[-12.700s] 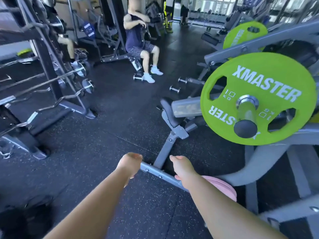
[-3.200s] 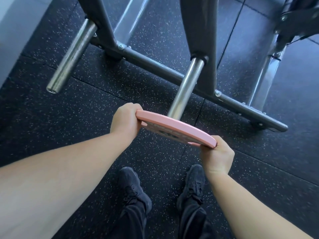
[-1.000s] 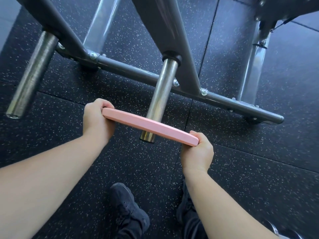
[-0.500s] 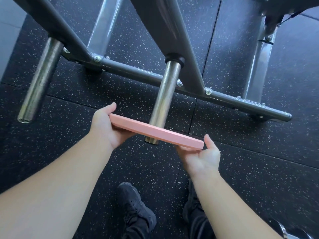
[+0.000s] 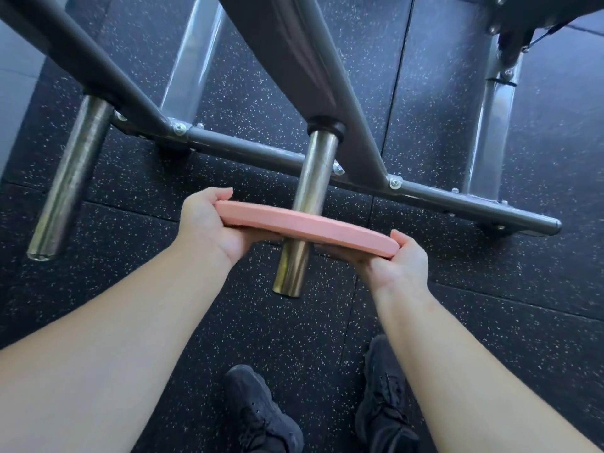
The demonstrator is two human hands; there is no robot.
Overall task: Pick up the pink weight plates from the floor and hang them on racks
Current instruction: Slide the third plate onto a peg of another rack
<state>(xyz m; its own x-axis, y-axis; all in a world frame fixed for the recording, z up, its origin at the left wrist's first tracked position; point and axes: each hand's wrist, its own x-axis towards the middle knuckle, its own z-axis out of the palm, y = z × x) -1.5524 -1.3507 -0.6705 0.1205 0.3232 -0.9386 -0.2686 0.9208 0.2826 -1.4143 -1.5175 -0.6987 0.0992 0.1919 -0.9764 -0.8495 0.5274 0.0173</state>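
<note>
Fig.: pink plate (image 5: 307,228) threaded on the middle peg (image 5: 312,191) of the rack (image 5: 327,158), seen edge-on, approx. a third of the way up from the peg's free end, w/ bare steel showing above and below it. My left hand (image 5: 209,227) cups the plate's left rim, fingers curled over the top edge, palm under; my right hand (image 5: 402,259) supports the right rim from beneath, thumb up against the edge. Both hands are loosely closed on the plate, not clenched. Risks, in my judgement: (1) the plate sits short of the collar at the peg's base, so letting go now could let it slide back toward the free end and drop onto my shoes (image 5: 264,416), which stand directly below; (2) pushing w/ one hand ahead of the other could cock the bore and jam it on the steel; (3) fingers curled over the far face could get pinched vs. the frame as the plate seats. Containers: none in view; the second peg (image 5: 70,181) to the left carries nothing. Floor (image 5: 114,223) shows no other pink plates here.
</note>
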